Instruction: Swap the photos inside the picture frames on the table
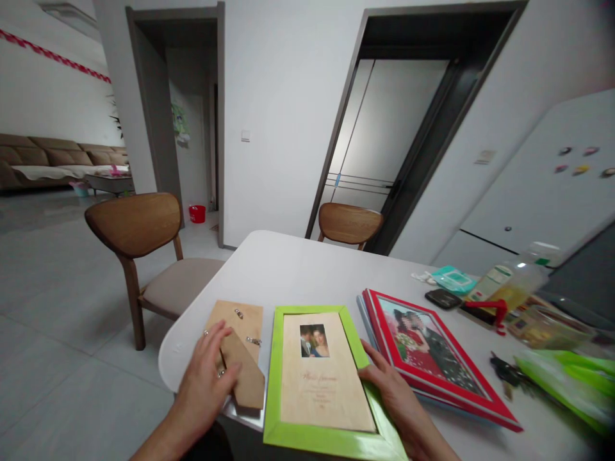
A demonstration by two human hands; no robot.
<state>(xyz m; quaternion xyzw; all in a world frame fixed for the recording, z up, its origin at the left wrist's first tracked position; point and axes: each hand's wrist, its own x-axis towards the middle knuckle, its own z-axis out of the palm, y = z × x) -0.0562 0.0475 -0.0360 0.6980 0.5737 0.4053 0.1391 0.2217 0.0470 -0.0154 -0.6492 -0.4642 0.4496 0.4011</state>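
Observation:
In front of me lies a lime-green picture frame (273,384) with a pale wood-toned insert (327,384) that bears a small photo of two people and reddish print. My right hand (396,397) grips its right edge, with the fingers closed against the rim. To the left is a brown backing board (223,310) with metal clips and a darker fold-out stand (244,371), its back facing up. My left hand (206,368) is closed over the board's left part, thumb on the stand. Beside my right hand, a red picture frame (485,397) rests on other frames.
The white table (288,269) has a phone-like black object (442,298), a teal wipes pack (454,279), a tilted bottle (512,282), keys (504,370), a plastic container (548,326) and a green bag (567,378) at right. Wooden chairs (137,224) stand around it.

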